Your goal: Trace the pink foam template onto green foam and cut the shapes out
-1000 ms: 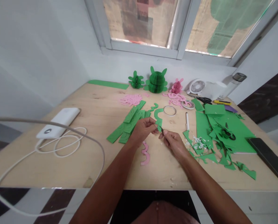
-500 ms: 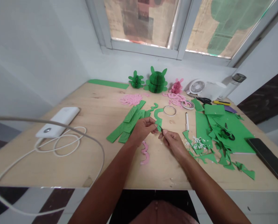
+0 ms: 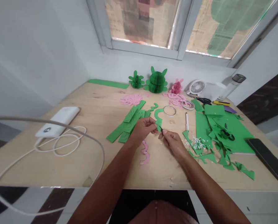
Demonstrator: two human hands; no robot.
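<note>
My left hand (image 3: 145, 127) pinches a curved piece of green paper (image 3: 158, 115), held above the table. My right hand (image 3: 171, 139) is closed around a pair of small dark scissors (image 3: 161, 128), with the blades at the lower end of that paper; the fingers hide most of the handles. Below my left wrist lies a wavy pink paper cutout (image 3: 145, 157). Several green paper strips with drawn curves (image 3: 122, 129) lie left of my left hand. A wavy green cutout (image 3: 154, 107) and a tape ring (image 3: 169, 110) sit just beyond the hands.
Pink cutouts (image 3: 131, 99) and folded paper figures (image 3: 156, 82) stand at the back. Green sheets (image 3: 240, 130), scraps (image 3: 223, 155), a white pen (image 3: 187, 121) and a phone (image 3: 267, 158) lie right. At left are a white power bank (image 3: 59, 121) and its looping cable (image 3: 101, 149).
</note>
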